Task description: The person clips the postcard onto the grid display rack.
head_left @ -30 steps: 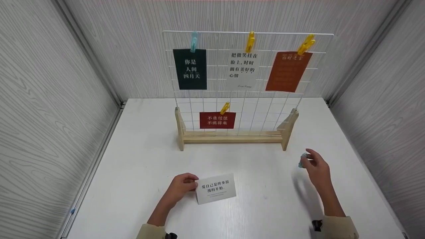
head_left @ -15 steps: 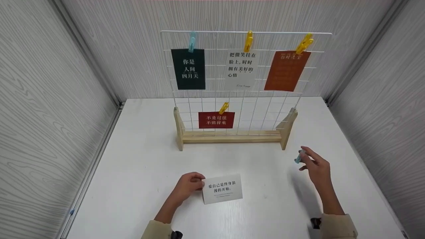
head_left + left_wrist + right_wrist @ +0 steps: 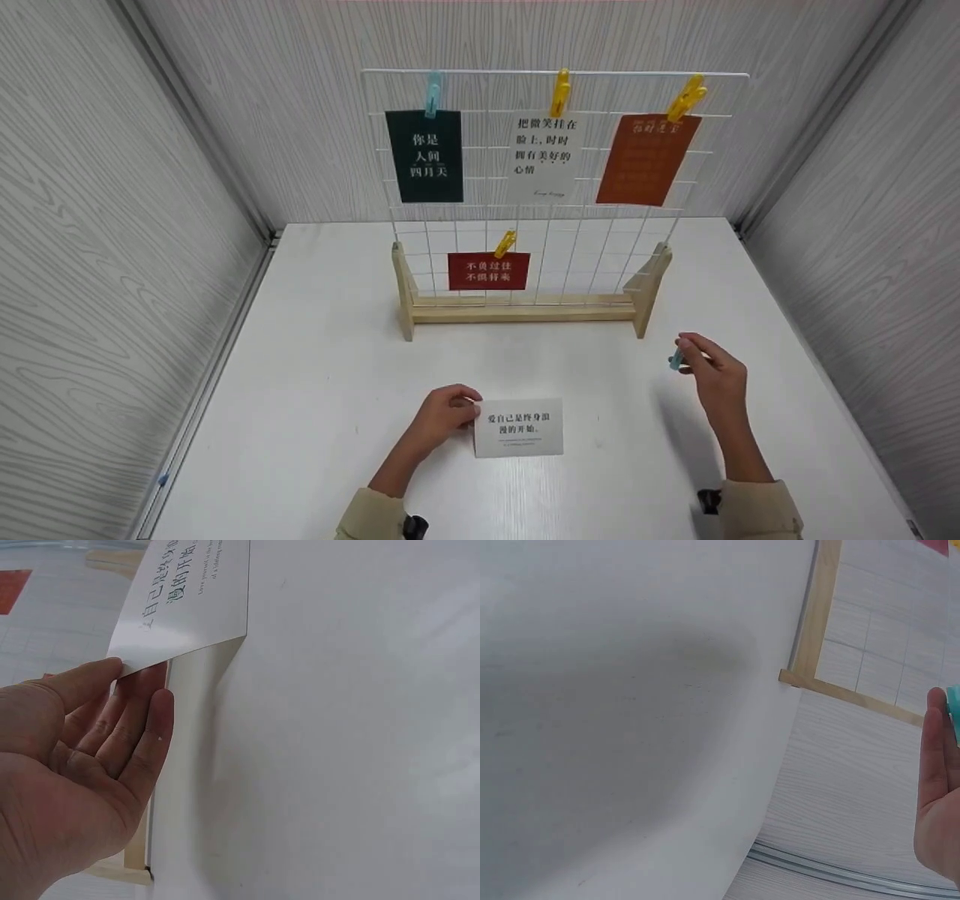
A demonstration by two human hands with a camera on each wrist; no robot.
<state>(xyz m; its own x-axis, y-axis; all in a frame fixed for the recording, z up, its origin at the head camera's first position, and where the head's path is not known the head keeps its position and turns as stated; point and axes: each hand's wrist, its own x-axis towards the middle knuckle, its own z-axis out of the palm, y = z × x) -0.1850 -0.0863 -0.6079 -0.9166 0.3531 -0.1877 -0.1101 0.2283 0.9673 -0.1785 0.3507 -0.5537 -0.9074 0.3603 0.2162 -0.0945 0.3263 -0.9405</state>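
My left hand (image 3: 448, 414) pinches a white card (image 3: 519, 442) with dark print by its left edge, thumb on the printed face. In the left wrist view the card (image 3: 199, 604) is held at one corner, with the other fingers loosely bent below it. To the right, my right hand (image 3: 718, 375) holds a light blue clip (image 3: 676, 358) between thumb and fingers, in front of the rack's right foot. Only part of that clip (image 3: 954, 709) shows at the edge of the right wrist view.
A white wire grid rack (image 3: 592, 247) on a wooden base (image 3: 525, 310) stands behind the hands. Clipped to it hang a dark green card (image 3: 426, 187), a white card (image 3: 544, 180), an orange card (image 3: 645, 169) and a red card (image 3: 487, 283). Wood-grain walls (image 3: 97, 262) enclose the table.
My left hand has moved right with the white card, which now sits level instead of tilted. My right hand has shifted slightly left, and the light blue clip has turned in its fingers.
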